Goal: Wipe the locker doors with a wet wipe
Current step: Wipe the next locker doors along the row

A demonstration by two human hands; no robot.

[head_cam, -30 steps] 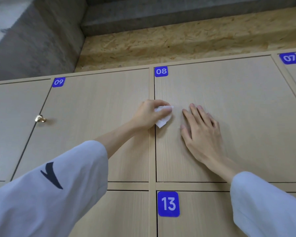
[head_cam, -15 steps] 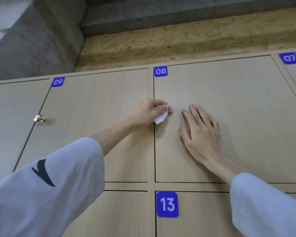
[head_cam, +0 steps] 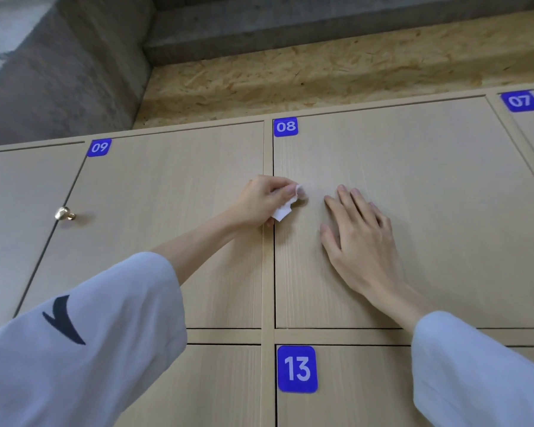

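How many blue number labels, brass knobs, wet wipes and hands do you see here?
Blue number labels: 4 (09, 08, 07, 13)
Brass knobs: 1
Wet wipes: 1
Hands: 2 (left, right)
Total: 8

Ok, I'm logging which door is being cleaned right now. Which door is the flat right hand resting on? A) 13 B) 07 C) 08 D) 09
C: the right hand lies flat on the door bearing the 08 label, while the left hand holds the wet wipe at that door's left edge.
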